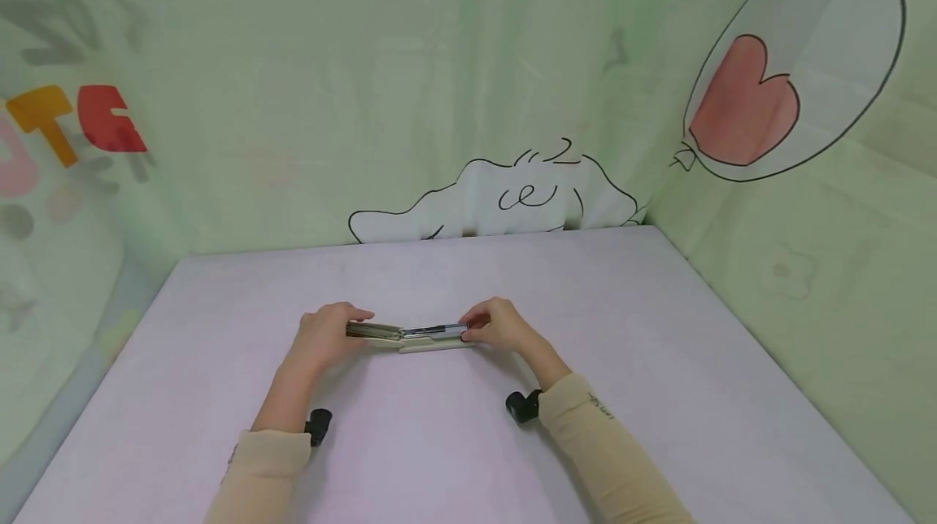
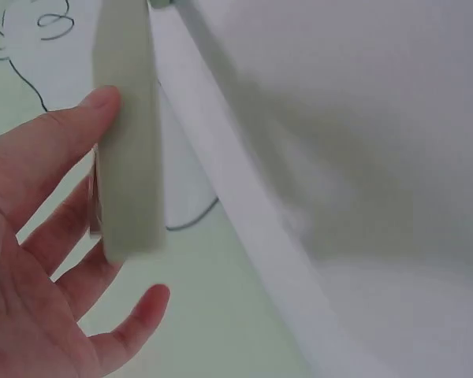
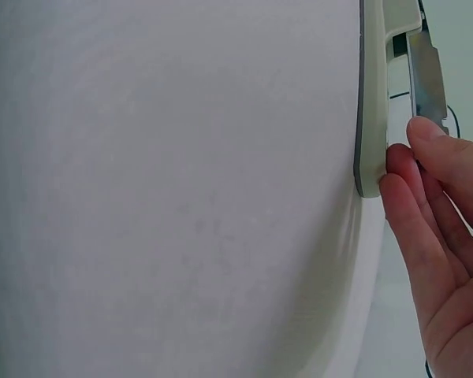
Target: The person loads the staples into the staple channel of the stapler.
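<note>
A pale green stapler (image 1: 437,346) lies folded open between the two hands, its long side across the table. Its upper part (image 2: 130,157) reaches left from the middle, and a silver metal strip (image 1: 437,331) runs along the right half, above the base. My left hand (image 1: 327,334) grips the left end, thumb on one face and fingers behind. At the other end my right hand (image 1: 498,324) pinches the tip of the metal strip (image 3: 430,75), with fingers against the rounded end of the base (image 3: 370,161). A dark grey layer lines the base's underside.
The white tabletop (image 1: 410,443) reaches back to a pale green curtain (image 1: 293,101) with drawn figures, which also hangs along both sides. A black camera (image 1: 521,407) sits on the right wrist, another black camera (image 1: 318,426) on the left.
</note>
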A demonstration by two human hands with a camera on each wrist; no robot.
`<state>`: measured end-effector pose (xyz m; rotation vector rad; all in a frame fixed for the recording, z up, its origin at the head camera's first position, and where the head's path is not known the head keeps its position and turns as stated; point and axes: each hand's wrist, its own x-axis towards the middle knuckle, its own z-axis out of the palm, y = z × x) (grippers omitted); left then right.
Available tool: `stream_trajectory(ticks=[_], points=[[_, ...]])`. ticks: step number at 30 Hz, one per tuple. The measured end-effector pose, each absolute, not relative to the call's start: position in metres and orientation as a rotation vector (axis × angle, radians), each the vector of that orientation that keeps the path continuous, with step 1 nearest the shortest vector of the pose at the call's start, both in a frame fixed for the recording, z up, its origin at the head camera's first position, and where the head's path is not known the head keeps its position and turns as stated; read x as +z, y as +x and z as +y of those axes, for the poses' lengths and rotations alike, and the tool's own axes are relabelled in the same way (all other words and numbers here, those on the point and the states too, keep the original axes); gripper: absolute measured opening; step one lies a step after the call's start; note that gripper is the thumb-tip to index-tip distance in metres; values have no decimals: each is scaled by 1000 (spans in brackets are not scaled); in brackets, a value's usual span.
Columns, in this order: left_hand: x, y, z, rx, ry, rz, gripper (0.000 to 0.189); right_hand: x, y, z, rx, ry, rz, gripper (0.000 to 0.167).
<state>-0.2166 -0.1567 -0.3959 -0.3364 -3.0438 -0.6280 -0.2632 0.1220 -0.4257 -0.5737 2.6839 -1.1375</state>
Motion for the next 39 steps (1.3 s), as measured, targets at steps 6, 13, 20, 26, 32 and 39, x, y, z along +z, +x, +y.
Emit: stream_trajectory(ticks=[6,13,20,26,32,39], points=[[-401,-211,-188,-858,-300,-3023,42,-426,-264,123,-1143,-585,2684,19],[-414,-208,-205,-1239,-222,-2924,45,-428,-263,123,-1158,-564,2680,19],[-420,-208,-209,-1337,-205,-2891,43,-428,-262,123,-1162,-549,2669,19],[-412,-210,-206,-1347,-245,-2841,44,-424,-262,122,-1155,-571,2678,19],[-402,-212,-198,-1300,-292,-2819,45,-423,-262,123,-1143,-583,2683,19],[-393,-217,-181,-1283,-338,-2773,46,-425,-262,123,-1155,-582,2681,18]])
